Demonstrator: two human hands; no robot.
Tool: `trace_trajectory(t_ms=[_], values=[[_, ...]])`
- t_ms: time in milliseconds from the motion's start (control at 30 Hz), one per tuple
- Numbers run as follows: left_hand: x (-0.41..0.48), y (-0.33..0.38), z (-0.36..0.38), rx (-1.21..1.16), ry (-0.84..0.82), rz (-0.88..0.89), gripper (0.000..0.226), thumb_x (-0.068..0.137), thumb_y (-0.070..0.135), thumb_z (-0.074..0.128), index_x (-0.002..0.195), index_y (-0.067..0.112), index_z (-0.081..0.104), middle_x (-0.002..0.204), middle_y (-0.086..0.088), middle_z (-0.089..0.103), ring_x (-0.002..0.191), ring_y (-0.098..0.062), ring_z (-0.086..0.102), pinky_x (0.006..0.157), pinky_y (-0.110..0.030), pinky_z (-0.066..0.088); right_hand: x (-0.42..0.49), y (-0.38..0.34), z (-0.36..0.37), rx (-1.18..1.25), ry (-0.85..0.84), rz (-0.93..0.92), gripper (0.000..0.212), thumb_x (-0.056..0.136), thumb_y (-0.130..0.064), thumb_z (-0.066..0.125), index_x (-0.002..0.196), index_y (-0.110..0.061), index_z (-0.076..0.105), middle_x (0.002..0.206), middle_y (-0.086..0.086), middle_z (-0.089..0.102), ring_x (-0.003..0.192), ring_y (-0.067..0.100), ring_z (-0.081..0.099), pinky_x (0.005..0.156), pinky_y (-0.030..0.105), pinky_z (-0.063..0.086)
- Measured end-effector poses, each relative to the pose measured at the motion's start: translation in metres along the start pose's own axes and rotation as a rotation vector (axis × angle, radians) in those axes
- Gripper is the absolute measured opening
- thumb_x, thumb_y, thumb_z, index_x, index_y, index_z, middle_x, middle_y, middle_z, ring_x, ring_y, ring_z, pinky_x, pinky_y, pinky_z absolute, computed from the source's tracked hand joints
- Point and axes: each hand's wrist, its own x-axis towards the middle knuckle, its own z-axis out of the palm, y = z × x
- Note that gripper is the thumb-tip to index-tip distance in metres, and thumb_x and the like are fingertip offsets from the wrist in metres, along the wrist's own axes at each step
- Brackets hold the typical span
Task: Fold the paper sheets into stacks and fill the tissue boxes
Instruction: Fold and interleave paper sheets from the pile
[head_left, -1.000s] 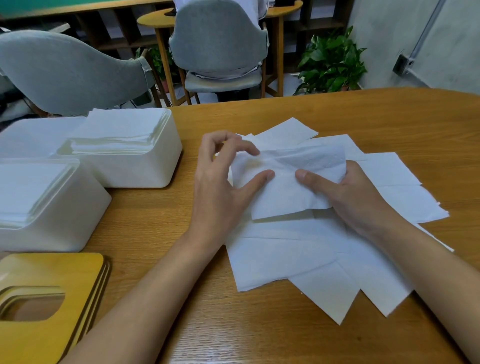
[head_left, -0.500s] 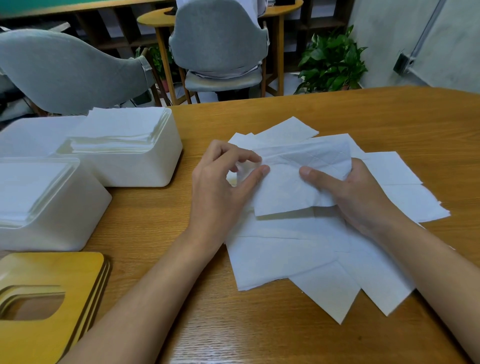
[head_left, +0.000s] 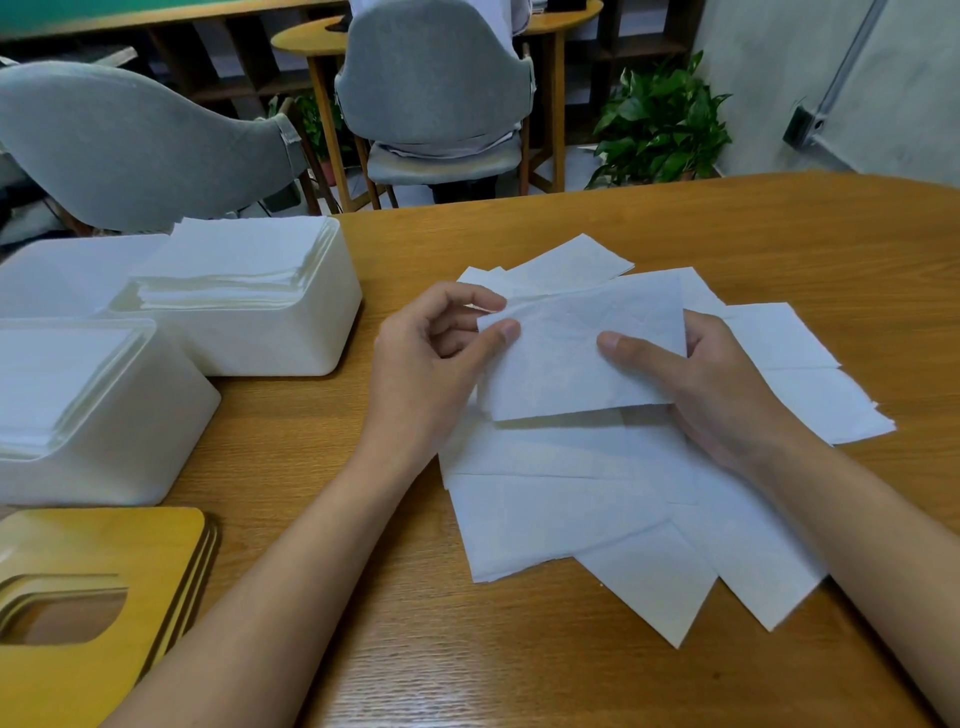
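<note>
Two hands hold one folded tissue sheet (head_left: 566, 364) over the loose pile.
Left hand (head_left: 431, 364) pinches the sheet's left edge between thumb and forefinger; right hand (head_left: 722, 395) grips the right edge, thumb on top. Sheet sits above the scattered paper sheets (head_left: 566, 514) on the wooden table (head_left: 779, 234). At left, rear tissue box (head_left: 291, 348) and near tissue box (head_left: 135, 457), both holding stacks; wooden lids (head_left: 104, 545) in front of them.
</note>
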Motion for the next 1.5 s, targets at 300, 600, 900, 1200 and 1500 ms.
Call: trace_trajectory(t_ms=[300, 600, 900, 1200, 1500], values=[[-0.003, -0.001, 0.000, 0.147, 0.107, 0.080, 0.029, 0.089, 0.022, 0.085, 0.115, 0.020, 0.072, 0.098, 0.003, 0.072, 0.090, -0.014, 0.068, 0.078, -0.034, 0.059, -0.003, -0.001, 0.000, -0.106, -0.006, -0.066, 0.013, 0.095, -0.024, 0.071, 0.106, -0.026, 0.077, 0.105, -0.006, 0.080, 0.097, 0.015, 0.077, 0.087, 0.038, 0.058], [-0.005, 0.011, 0.009, -0.368, -0.173, -0.445, 0.048, 0.093, 0.044, 0.071, 0.139, 0.043, 0.056, 0.132, -0.001, 0.068, 0.115, -0.020, 0.072, 0.104, -0.051, 0.057, 0.001, -0.001, -0.001, 0.120, -0.153, -0.210, 0.084, 0.092, -0.011, 0.067, 0.156, -0.051, 0.028, 0.151, 0.001, 0.056, 0.131, 0.022, 0.062, 0.100, 0.040, 0.057], [-0.008, 0.010, 0.011, -0.526, -0.299, -0.382, 0.076, 0.080, 0.033, 0.080, 0.149, 0.031, 0.048, 0.134, 0.004, 0.069, 0.122, -0.024, 0.069, 0.100, -0.045, 0.058, 0.006, 0.004, -0.007, 0.194, -0.177, -0.129, 0.084, 0.089, -0.007, 0.069, 0.154, -0.049, 0.037, 0.141, -0.002, 0.065, 0.125, 0.025, 0.066, 0.090, 0.036, 0.060], [-0.018, 0.007, 0.019, -0.146, -0.120, -0.086, 0.072, 0.080, 0.027, 0.092, 0.141, 0.039, 0.055, 0.145, 0.007, 0.058, 0.133, -0.015, 0.059, 0.108, -0.046, 0.053, 0.003, 0.006, -0.004, -0.134, -0.074, -0.284, 0.101, 0.079, -0.014, 0.087, 0.156, -0.048, 0.032, 0.156, -0.014, 0.047, 0.139, 0.014, 0.053, 0.110, 0.048, 0.050], [-0.017, 0.000, 0.019, 0.037, -0.129, 0.010, 0.062, 0.086, 0.019, 0.088, 0.138, 0.025, 0.057, 0.139, 0.017, 0.059, 0.137, -0.004, 0.051, 0.116, -0.034, 0.042, 0.005, 0.009, 0.004, -0.349, 0.031, -0.279, 0.101, 0.074, -0.037, 0.090, 0.155, -0.050, 0.031, 0.156, -0.040, 0.031, 0.140, -0.025, 0.022, 0.105, -0.005, 0.022]])
